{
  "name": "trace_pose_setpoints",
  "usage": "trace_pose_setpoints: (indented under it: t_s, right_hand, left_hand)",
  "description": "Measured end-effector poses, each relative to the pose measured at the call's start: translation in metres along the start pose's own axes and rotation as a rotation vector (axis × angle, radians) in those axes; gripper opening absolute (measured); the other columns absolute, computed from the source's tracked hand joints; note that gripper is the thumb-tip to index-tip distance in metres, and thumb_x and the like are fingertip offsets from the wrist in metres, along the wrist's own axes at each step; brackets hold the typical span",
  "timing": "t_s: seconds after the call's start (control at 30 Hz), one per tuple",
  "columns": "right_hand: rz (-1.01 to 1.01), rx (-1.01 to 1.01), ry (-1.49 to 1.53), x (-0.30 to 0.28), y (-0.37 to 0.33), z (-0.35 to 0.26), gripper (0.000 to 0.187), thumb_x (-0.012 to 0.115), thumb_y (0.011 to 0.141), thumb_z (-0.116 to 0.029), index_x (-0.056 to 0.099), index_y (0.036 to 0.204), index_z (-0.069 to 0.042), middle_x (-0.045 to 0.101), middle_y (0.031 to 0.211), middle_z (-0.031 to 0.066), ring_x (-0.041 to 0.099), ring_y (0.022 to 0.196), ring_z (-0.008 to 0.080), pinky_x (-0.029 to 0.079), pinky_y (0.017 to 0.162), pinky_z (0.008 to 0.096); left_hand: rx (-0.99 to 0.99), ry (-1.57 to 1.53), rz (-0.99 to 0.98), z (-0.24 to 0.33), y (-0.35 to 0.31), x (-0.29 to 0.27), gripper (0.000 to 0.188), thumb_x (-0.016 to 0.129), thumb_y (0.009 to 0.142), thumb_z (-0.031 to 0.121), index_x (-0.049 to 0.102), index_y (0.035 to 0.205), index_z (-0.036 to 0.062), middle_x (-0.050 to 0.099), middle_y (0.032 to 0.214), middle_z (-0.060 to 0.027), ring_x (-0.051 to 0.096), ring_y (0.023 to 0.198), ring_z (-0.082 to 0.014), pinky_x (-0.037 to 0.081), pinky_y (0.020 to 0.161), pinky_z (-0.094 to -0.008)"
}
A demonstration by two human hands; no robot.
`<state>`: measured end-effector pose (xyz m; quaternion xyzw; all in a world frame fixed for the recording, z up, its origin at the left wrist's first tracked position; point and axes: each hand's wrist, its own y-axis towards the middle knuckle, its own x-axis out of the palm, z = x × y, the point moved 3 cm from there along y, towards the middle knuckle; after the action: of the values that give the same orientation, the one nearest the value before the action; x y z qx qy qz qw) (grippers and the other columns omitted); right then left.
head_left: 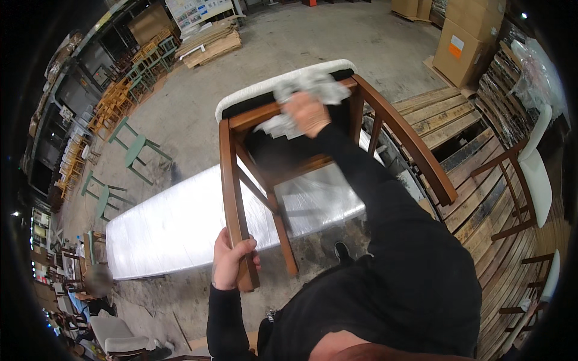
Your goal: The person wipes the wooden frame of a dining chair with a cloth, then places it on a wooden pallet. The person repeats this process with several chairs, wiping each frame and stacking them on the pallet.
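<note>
A brown wooden chair (231, 186) with a white upholstered edge and black underside is tipped over in front of me, its legs toward me. My left hand (231, 260) is closed round the lower end of its left leg. Across the chair's underside, my right hand (307, 114) presses a crumpled white cloth (328, 89) against the wooden frame rail. That hand and the cloth are slightly blurred. Below the chair lies a long padded surface (174, 219) wrapped in shiny clear plastic.
Wooden pallets (442, 117) stand at the right, with white-seated chairs (534, 180) beside them. Cardboard boxes (460, 51) are stacked at the far right. Green chairs (137, 147) stand on the concrete floor at left, before rows of wooden chairs. A person (90, 298) is at the lower left.
</note>
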<state>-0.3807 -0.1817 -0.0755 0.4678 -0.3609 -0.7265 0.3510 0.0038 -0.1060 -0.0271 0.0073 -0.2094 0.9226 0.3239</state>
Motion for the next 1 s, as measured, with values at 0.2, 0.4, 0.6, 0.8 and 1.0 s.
trace_pose_setpoints:
  t_s: [0.2, 0.4, 0.6, 0.8, 1.0]
  right_hand:
    - [-0.101, 0.506, -0.171, -0.035, -0.027, 0.075, 0.018, 0.060, 0.088, -0.016, 0.065, 0.105, -0.014, 0.057, 0.103, 0.0061, 0.056, 0.106, 0.0275, 0.046, 0.087, 0.0473]
    - [-0.058, 0.098, 0.891, 0.003, 0.054, -0.088, 0.019, 0.067, 0.079, -0.005, 0.071, 0.098, -0.009, 0.061, 0.088, 0.0098, 0.061, 0.095, 0.0310, 0.049, 0.086, 0.0405]
    - [-0.527, 0.050, 1.248, 0.029, 0.131, -0.146, 0.030, 0.065, 0.086, -0.028, 0.072, 0.094, 0.000, 0.072, 0.095, 0.0166, 0.069, 0.093, 0.0240, 0.049, 0.090, 0.0336]
    - [-0.273, -0.072, 1.339, -0.121, 0.070, -0.199, 0.051, 0.066, 0.076, -0.056, 0.067, 0.069, -0.005, 0.064, 0.071, 0.0200, 0.065, 0.070, 0.0363, 0.051, 0.065, 0.0461]
    - [-0.047, -0.477, 1.486, -0.125, 0.035, -0.171, 0.046, 0.069, 0.076, -0.018, 0.066, 0.120, -0.031, 0.057, 0.127, 0.0043, 0.053, 0.125, 0.0287, 0.027, 0.112, 0.0606]
  left_hand:
    - [-0.021, 0.003, 0.011, 0.000, 0.000, -0.001, 0.042, 0.066, 0.080, 0.002, 0.041, 0.113, 0.0009, 0.056, 0.087, -0.0104, 0.061, 0.058, -0.0202, 0.054, 0.050, -0.0359]
    - [-0.037, 0.034, 0.023, 0.004, 0.001, 0.002, 0.040, 0.066, 0.081, 0.005, 0.042, 0.112, 0.0019, 0.057, 0.086, -0.0103, 0.060, 0.058, -0.0197, 0.053, 0.050, -0.0357]
    - [0.005, 0.007, 0.047, 0.000, -0.003, 0.000, 0.044, 0.066, 0.094, 0.036, 0.046, 0.114, 0.0022, 0.059, 0.085, -0.0085, 0.060, 0.053, -0.0173, 0.052, 0.048, -0.0314]
    - [0.232, -0.129, 0.401, -0.012, -0.001, -0.027, 0.062, 0.036, 0.103, 0.060, 0.051, 0.128, 0.0049, 0.063, 0.111, -0.0108, 0.065, 0.085, -0.0193, 0.055, 0.077, -0.0318]
    - [0.454, -0.221, 0.542, -0.013, -0.027, -0.028, 0.057, 0.039, 0.104, 0.050, 0.047, 0.136, 0.0040, 0.056, 0.130, -0.0113, 0.053, 0.124, -0.0252, 0.041, 0.103, -0.0408]
